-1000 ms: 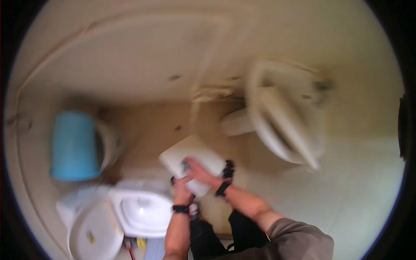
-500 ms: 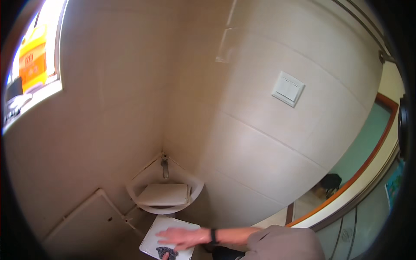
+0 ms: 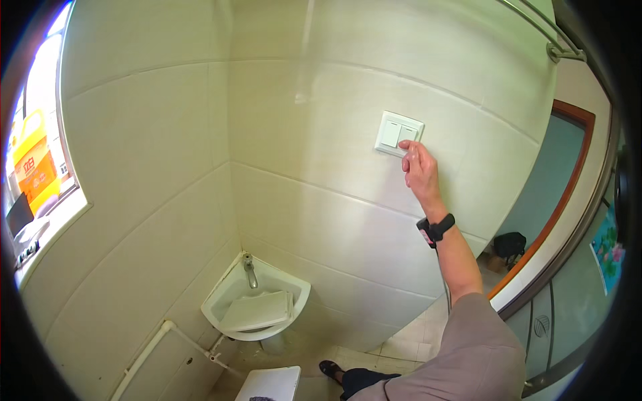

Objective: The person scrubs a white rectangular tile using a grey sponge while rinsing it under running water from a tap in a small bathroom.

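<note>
My right hand [image 3: 420, 168] is raised to a white double light switch [image 3: 399, 134] on the tiled wall. Its index finger is out at the lower edge of the right rocker, with the other fingers loosely bent and nothing held. A black band with a small device [image 3: 436, 230] circles that wrist. Low in the picture, a flat white panel [image 3: 273, 383] is cut off by the lower edge. A dark, mesh-like scrubbing pad [image 3: 261, 399] just shows on it. My left hand is out of sight.
A white corner basin [image 3: 302, 299] holds another white panel [image 3: 251, 313] beneath a metal tap [image 3: 250, 271]. White pipework [image 3: 148, 354] runs along the left wall. A yellow-orange jug [image 3: 37, 170] stands on the window sill. At right is a doorway with a brown frame [image 3: 565, 207].
My right hand has risen from the white panel to the light switch. The room looks brighter. The panel sits lower in view, and the fingertip by the pad no longer shows.
</note>
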Tool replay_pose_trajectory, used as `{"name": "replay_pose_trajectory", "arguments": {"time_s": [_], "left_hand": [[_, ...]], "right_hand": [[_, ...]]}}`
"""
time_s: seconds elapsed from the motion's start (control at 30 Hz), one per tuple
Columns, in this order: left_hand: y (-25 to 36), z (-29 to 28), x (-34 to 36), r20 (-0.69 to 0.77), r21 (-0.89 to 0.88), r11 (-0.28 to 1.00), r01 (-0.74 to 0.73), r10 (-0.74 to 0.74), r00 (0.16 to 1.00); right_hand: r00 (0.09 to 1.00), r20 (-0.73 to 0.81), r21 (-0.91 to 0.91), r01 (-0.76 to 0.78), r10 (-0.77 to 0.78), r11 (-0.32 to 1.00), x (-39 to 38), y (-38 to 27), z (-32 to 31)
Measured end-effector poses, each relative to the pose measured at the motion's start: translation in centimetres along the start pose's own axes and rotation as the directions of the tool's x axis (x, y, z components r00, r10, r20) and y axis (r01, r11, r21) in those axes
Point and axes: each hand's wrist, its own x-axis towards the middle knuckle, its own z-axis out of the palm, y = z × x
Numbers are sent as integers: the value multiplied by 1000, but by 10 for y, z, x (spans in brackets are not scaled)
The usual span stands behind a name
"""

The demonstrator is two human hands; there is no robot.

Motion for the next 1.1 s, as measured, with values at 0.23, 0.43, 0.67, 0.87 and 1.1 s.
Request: {"name": "replay_pose_trajectory", "arguments": {"time_s": [0.23,0.43,0.67,0.87,1.1], "left_hand": [[-57,-72,72,105,-11,1000,7,-6,994],[-17,8,31,-198,-300,954,14,-77,977],[3,53,11,-222,-294,955,-38,-30,975],[-23,41,-4,-320,-259,965,-50,-37,947],[-71,33,27,-328,-394,905,-161,25,944]], "right_hand": [[976,129,235,-204,177,950,-32,-15,18],[379,907,185,-748,181,638,-274,13,126],[-206,975,-67,-627,-82,776,-503,8,248],[-284,923,0,-674,-259,738,-549,-13,267],[-15,995,68,-619,-99,782,-606,17,343]]}}
